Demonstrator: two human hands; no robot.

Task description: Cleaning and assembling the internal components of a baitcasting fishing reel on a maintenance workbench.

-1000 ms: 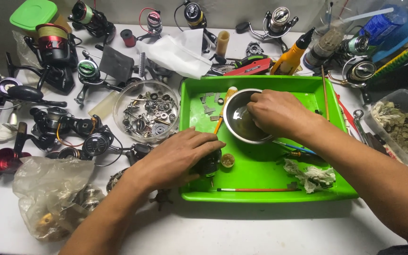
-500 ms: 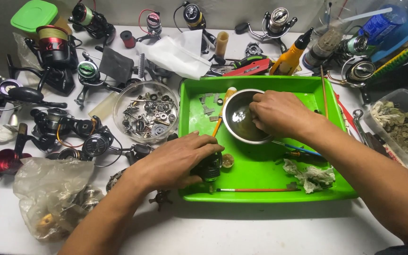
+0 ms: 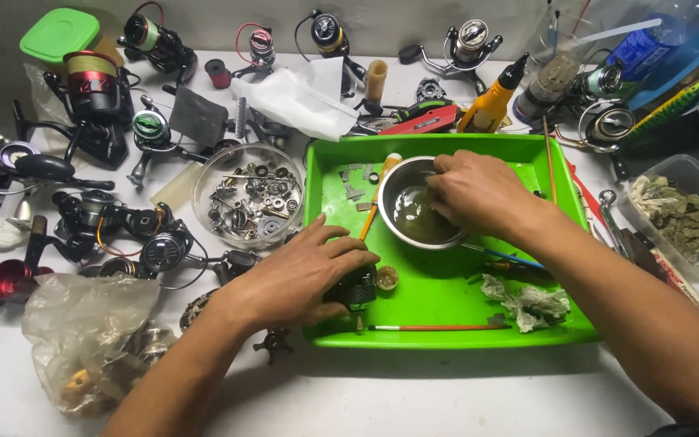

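— What's on the far left from where I'm watching?

— I see fishing reels (image 3: 91,89) crowded along the left edge of the white table (image 3: 414,388), a green-lidded tub (image 3: 60,34) in the back corner, and a crumpled clear plastic bag (image 3: 82,332) near the front. Just right of the reels stands a round clear dish (image 3: 246,194) full of small metal parts.

— And my left hand?

— My left hand (image 3: 297,279) lies across the front left corner of the green tray (image 3: 446,307), fingers curled and clamped over a small black reel part (image 3: 356,290). The part sits inside the tray, mostly hidden under the palm; only a dark, rounded end shows. A little brass-coloured cap (image 3: 387,277) lies just beside it.

— What crowds the middle?

— A thin red-handled brush (image 3: 430,328) lies along the tray's front wall, and a wadded grey-green rag (image 3: 527,299) lies to its right. The steel bowl (image 3: 418,212) stands toward the back, holding murky liquid.

— The right hand?

— My right hand (image 3: 475,194) hangs over the bowl's right rim, fingertips pinched together and dipping inside. Whether they grip anything, I cannot tell.

— Beyond the tray?

— A yellow squeeze bottle (image 3: 491,101) stands behind it, and a clear tub (image 3: 681,214) of greyish scraps sits on the far right.
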